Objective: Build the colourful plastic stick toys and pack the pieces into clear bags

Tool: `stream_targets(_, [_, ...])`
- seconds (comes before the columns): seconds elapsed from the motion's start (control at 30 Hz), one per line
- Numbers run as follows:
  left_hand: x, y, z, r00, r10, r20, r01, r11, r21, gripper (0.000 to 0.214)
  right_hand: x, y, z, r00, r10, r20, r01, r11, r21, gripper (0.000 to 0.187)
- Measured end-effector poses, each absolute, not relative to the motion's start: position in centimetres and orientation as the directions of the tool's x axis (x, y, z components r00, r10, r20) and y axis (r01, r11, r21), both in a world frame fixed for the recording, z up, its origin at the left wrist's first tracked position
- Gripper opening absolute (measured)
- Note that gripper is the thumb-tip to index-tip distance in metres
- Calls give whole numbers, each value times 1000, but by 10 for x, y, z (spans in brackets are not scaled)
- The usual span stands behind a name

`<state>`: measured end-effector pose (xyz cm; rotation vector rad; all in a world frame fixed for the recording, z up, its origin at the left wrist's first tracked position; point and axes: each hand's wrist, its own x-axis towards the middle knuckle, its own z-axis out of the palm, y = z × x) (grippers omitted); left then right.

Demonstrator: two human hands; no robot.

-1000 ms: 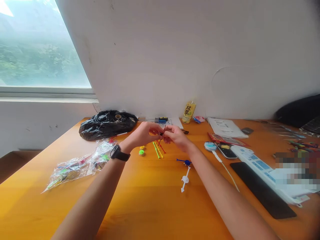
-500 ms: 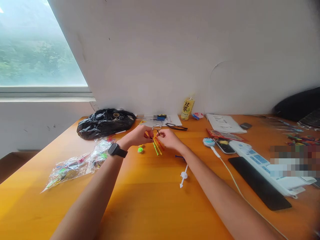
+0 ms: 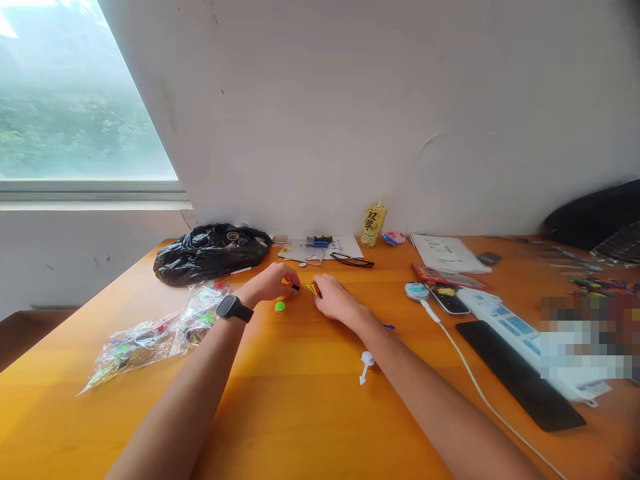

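Pinched fingers of my left hand (image 3: pixel 274 283) hold a small black piece (image 3: pixel 295 287), with a bit of orange beside it. Over the table to its right, my right hand (image 3: pixel 336 298) is closed around thin yellow and green plastic arrows (image 3: pixel 313 289), mostly hidden by the fingers. A gap separates the two hands. Just below my left hand lies a small round green piece (image 3: pixel 280 307). Nearer me, a white arrow spinner (image 3: pixel 367 360) lies partly behind my right forearm. The tip of a blue arrow (image 3: pixel 390 327) shows past that forearm.
A clear bag of coloured parts (image 3: pixel 145 340) and a black plastic bag (image 3: pixel 210 253) lie left. Glasses (image 3: pixel 353 260), papers and a yellow drink bottle (image 3: pixel 374 225) are at the back. On the right are a white cable (image 3: pixel 480 380), a power strip (image 3: pixel 515 323) and a black slab (image 3: pixel 520 373).
My hands have moved slightly apart and lower. The arrows that hung fanned out between them are now mostly hidden by my right hand. The view has tilted slightly up.
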<state>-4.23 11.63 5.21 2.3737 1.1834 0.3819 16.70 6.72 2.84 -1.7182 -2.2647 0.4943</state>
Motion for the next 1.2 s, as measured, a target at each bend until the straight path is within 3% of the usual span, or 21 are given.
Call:
stream_targets(0.1, [-49,116,54,579,815,12,696,-502,514,40,175,71,39,-263,964,-24,873,228,-431,8])
stream_targets(0.23, [-61,108,67,546,827,-135,759,-421,496,70,208,74,76,-247,967,-65,900,204,-386,34])
stream_targets(0.33, [-65,102,76,538,824,-180,776,-400,487,64,235,70,103,-233,920,-315,953,151,-262,44])
stream_targets(0.43, [-65,98,79,532,831,-161,774,-401,491,59,249,67,111,-163,793,-587,981,69,-180,47])
stream_targets(0.53, [-65,97,79,528,836,-152,774,-399,492,57,248,68,103,-143,711,-689,981,11,-192,43])
stream_targets(0.83, [-55,109,67,531,839,-121,785,-433,443,58,249,77,88,-154,741,-654,978,18,-210,29])
stream_targets(0.93, [-47,115,54,527,847,-65,795,-464,391,44,251,78,83,-141,762,-632,976,-2,-220,26])
stream_targets(1.07, [-44,120,46,538,842,-42,788,-485,379,28,249,80,85,-162,844,-511,964,24,-266,22])
stream_targets(1.2, [-46,122,43,546,838,-25,779,-496,384,26,243,80,92,-219,903,-371,941,95,-324,15])
